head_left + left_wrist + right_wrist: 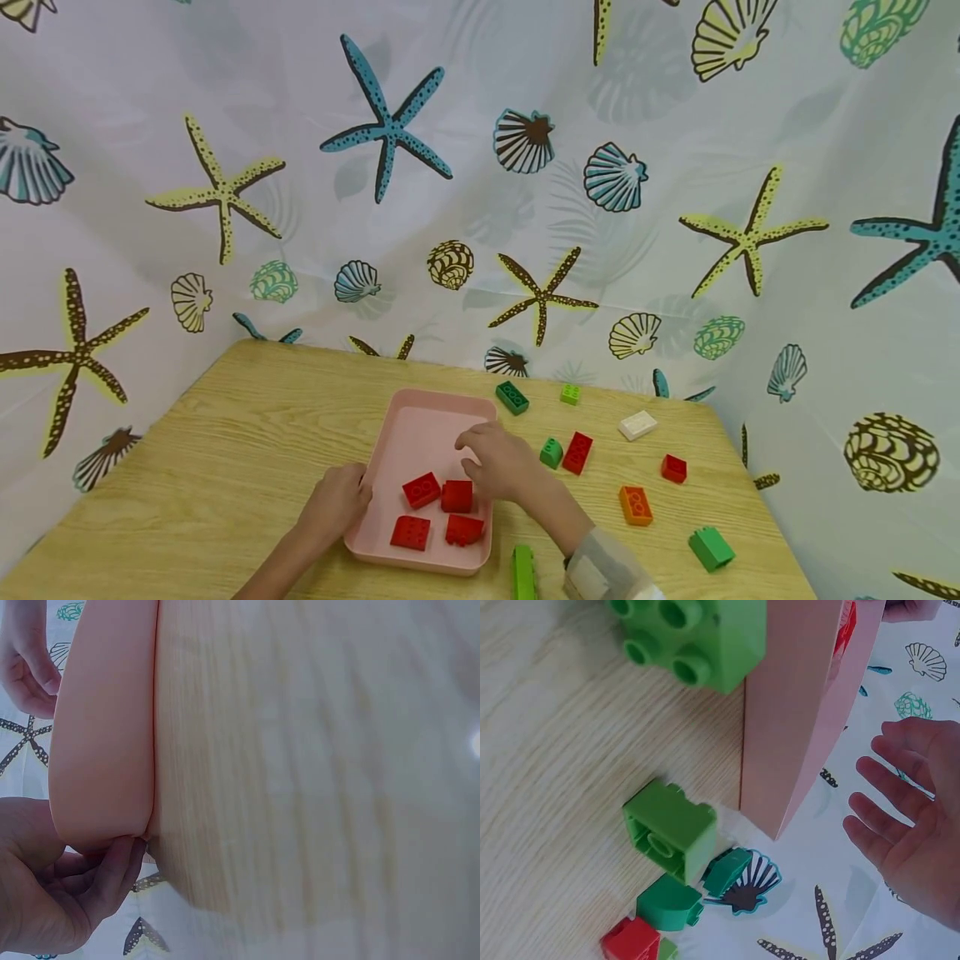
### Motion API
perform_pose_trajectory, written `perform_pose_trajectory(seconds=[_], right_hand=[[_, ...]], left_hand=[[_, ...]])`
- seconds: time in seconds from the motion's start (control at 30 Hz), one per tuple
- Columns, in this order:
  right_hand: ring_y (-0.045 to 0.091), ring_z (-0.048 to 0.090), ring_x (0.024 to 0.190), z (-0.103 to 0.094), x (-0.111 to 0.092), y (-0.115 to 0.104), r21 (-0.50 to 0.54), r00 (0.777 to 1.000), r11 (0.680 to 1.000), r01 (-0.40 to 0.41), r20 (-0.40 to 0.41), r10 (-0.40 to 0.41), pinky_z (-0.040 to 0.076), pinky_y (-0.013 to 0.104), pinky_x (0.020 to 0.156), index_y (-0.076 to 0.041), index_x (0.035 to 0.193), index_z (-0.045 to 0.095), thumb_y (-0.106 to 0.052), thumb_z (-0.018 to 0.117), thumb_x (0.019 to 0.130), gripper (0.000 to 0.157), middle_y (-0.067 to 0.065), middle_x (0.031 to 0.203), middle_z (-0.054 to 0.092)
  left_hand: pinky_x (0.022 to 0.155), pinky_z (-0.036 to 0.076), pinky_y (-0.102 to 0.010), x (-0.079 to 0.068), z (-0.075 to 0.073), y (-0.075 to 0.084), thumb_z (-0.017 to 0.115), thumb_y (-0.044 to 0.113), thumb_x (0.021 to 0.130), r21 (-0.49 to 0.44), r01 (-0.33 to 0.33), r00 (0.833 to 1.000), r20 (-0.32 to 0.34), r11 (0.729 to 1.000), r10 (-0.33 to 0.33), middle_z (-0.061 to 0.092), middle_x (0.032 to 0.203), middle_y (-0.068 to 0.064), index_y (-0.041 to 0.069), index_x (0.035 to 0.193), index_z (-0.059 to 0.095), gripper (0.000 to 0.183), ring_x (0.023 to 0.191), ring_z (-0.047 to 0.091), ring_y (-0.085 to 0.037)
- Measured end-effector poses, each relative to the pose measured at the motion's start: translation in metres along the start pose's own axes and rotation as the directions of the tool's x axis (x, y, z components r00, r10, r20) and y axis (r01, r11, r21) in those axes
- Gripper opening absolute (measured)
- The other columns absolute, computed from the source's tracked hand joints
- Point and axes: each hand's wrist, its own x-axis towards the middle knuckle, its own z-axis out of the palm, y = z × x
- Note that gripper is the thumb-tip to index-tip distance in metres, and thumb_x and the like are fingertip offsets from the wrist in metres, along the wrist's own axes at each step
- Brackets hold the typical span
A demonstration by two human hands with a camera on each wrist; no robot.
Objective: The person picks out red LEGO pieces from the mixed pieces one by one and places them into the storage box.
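Nearest, a lime-green plastic block [524,573] lies between four and five o'clock from the shallow pink plastic tray [427,437] on the pale wooden worktop [262,417]; the head view's lower edge cuts it off. At nine o'clock the left hand [343,500] has its grip curled round the tray's wall, its thumb hard to make out. Four red plastic blocks [422,491] lie in the tray's near half. Over the three o'clock rim hangs the right hand [495,462], its grip spread and empty, hiding part of that wall. The step looks like gathering red blocks; the next move probably calls for reaching the oblong red plastic brick [577,452], just above three o'clock. The left wrist view shows none of the tray's contents.
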Motion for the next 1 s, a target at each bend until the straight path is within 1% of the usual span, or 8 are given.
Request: perform_pose_trajectory(seconds=[0.2, 0.4, 0.57, 0.7, 0.87, 1.0], right_hand=[[0.025, 0.057, 0.115, -0.002, -0.005, 0.01, 0.012, 1.0, 1.0, -0.024, -0.014, 0.024, 0.052, 0.04, 0.091, -0.011, 0.113, 0.069, -0.018, 0.067, 0.095, 0.019, 0.006, 0.119, 0.066], [0.028, 0.057, 0.118, -0.004, -0.01, 0.021, 0.021, 0.999, 0.999, -0.037, -0.028, 0.038, 0.05, 0.042, 0.094, -0.009, 0.111, 0.069, -0.017, 0.067, 0.095, 0.019, 0.008, 0.119, 0.065], [0.03, 0.057, 0.117, -0.007, -0.017, 0.029, 0.043, 0.997, 0.998, -0.046, -0.065, 0.049, 0.051, 0.044, 0.092, -0.007, 0.109, 0.07, -0.014, 0.067, 0.094, 0.016, 0.01, 0.118, 0.066], [0.032, 0.057, 0.115, -0.01, -0.021, 0.035, 0.06, 0.995, 0.996, -0.067, -0.073, 0.071, 0.051, 0.046, 0.09, -0.007, 0.108, 0.07, -0.012, 0.068, 0.093, 0.016, 0.011, 0.116, 0.066], [0.033, 0.057, 0.115, -0.01, -0.027, 0.045, 0.065, 0.994, 0.995, -0.075, -0.081, 0.08, 0.048, 0.048, 0.095, -0.006, 0.108, 0.069, -0.01, 0.069, 0.091, 0.018, 0.011, 0.115, 0.066], [0.034, 0.057, 0.116, -0.009, -0.032, 0.054, 0.061, 0.991, 0.994, -0.095, -0.089, 0.1, 0.046, 0.047, 0.098, -0.004, 0.109, 0.069, -0.009, 0.07, 0.09, 0.019, 0.012, 0.115, 0.067]], left_hand=[[0.048, 0.041, -0.031, 0.0, 0.0, 0.0, 0.061, 0.0, 0.089, 0.003, 0.009, 1.0, 0.011, 1.0, -0.009, 0.049, 0.061, 0.001, 0.009, 0.07, 0.056, 0.021, 0.056, 0.048, -0.014], [0.049, 0.041, -0.032, 0.0, 0.001, 0.0, 0.061, 0.0, 0.089, 0.011, 0.006, 1.0, 0.003, 1.0, -0.006, 0.049, 0.061, 0.001, 0.009, 0.07, 0.055, 0.021, 0.056, 0.048, -0.015], [0.049, 0.041, -0.032, -0.001, 0.0, 0.001, 0.061, 0.0, 0.088, 0.015, 0.005, 1.0, 0.004, 1.0, -0.005, 0.049, 0.061, 0.001, 0.009, 0.07, 0.055, 0.021, 0.056, 0.048, -0.015], [0.049, 0.041, -0.032, 0.0, 0.0, 0.0, 0.061, 0.0, 0.089, 0.017, 0.005, 1.0, 0.004, 1.0, -0.005, 0.049, 0.062, 0.001, 0.009, 0.071, 0.056, 0.021, 0.057, 0.048, -0.015], [0.049, 0.041, -0.032, 0.0, 0.001, -0.001, 0.061, 0.0, 0.088, 0.012, -0.009, 1.0, -0.001, 1.0, 0.009, 0.049, 0.062, 0.001, 0.009, 0.07, 0.056, 0.021, 0.057, 0.048, -0.015], [0.049, 0.041, -0.031, 0.0, 0.001, -0.001, 0.061, 0.0, 0.089, 0.012, 0.001, 1.0, 0.012, 1.0, -0.001, 0.048, 0.062, 0.001, 0.009, 0.07, 0.055, 0.021, 0.056, 0.048, -0.015]])
